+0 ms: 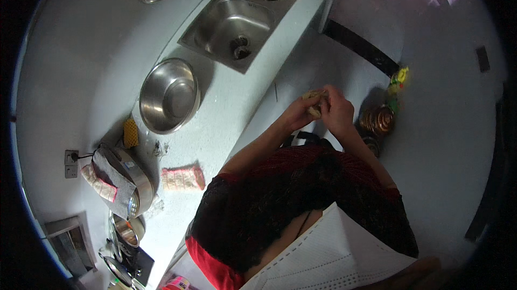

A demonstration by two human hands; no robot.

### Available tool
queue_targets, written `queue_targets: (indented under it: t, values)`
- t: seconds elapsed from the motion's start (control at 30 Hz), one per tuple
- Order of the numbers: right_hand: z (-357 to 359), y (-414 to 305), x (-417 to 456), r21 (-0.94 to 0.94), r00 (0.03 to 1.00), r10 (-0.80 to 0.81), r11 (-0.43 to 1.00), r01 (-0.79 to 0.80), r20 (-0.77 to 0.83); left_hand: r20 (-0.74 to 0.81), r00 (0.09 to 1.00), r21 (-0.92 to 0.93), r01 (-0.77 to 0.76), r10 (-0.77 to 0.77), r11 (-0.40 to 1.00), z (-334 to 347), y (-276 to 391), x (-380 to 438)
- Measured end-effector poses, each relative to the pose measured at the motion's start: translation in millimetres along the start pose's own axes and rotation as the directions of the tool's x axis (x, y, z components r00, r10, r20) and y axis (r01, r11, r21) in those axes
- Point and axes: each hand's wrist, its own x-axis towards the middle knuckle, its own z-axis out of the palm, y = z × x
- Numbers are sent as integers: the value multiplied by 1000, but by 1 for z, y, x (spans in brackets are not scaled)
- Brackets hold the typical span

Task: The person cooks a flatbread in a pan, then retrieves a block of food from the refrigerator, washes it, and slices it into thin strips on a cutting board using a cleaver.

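Note:
A crumpled, tan-yellow piece of something soft (313, 111), whose kind I cannot tell, is between my two hands in front of my body. My left hand (301, 113) grips it from one side, the fingers curled round it. On its other side, my right hand (337, 111) holds it too, with thumb and fingertips close together near its edge. Both hands are over the floor beside the counter, nearly touching one another. A large stainless steel basin (171, 96) stands on the counter to the left, close to the square sink (238, 23).
A folded checked cloth (183, 178), a yellow sponge (130, 133) and a cloth-covered rice cooker (141, 185) are on the counter. A gas stove (141, 265) stands at its lower end. Coiled copper-coloured ware (377, 120) is on the floor by the right wall.

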Motion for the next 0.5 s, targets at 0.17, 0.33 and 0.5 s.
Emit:
queue_targets:
  t: [0.17,0.33,0.5]
  values:
    - [15,38,93,246,955,-237,950,190,176,-80,974,169,-195,211,966,-14,49,51]
    - [15,48,178,465,831,-475,829,312,290,-438,800,5,-453,409,891,-40,92,67]
    - [58,60,236,569,712,-631,721,394,306,-570,633,-17,-646,524,763,-68,141,59]
